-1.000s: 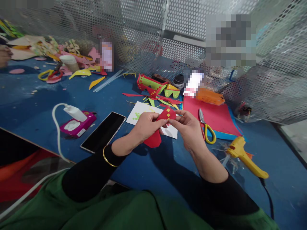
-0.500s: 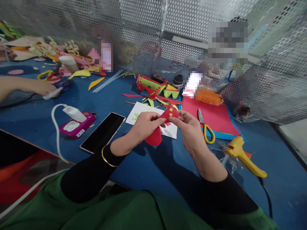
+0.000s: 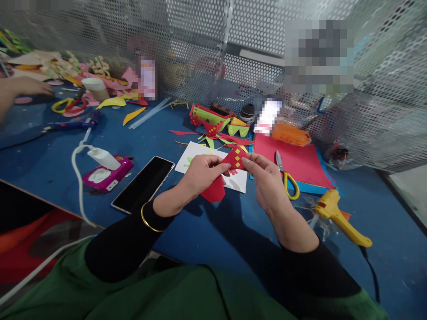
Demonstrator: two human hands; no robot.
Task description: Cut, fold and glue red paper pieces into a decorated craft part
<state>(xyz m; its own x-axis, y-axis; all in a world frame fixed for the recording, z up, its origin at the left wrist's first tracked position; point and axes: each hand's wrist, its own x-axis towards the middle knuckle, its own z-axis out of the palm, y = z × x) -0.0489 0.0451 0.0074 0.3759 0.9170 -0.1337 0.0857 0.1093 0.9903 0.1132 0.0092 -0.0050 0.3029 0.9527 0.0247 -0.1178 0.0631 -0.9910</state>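
Note:
Above the blue table, both my hands pinch a red craft-foam cutout (image 3: 232, 156) with three yellow diamonds in a row. My left hand (image 3: 203, 174) grips its left side between thumb and fingers, and a rounded red part hangs below those fingers. My right hand (image 3: 265, 175) has thumb and fingers closed on the right edge, beside the diamonds. Under the cutout lies a white card (image 3: 238, 183) with small green and red shapes, partly hidden by my hands.
Yellow-handled scissors (image 3: 291, 186) and a yellow glue gun (image 3: 338, 218) lie right, near red foam sheets (image 3: 290, 160). A phone (image 3: 143, 184) and purple power socket (image 3: 108, 173) sit left. Foam glasses (image 3: 210, 121) stand behind. A co-worker's hand (image 3: 31, 86) is far left, near a blue glue gun (image 3: 71, 124).
My right thumb has shifted right along the red cutout, and a third yellow diamond now shows. The co-worker's hand has left the blue glue gun and moved back and left.

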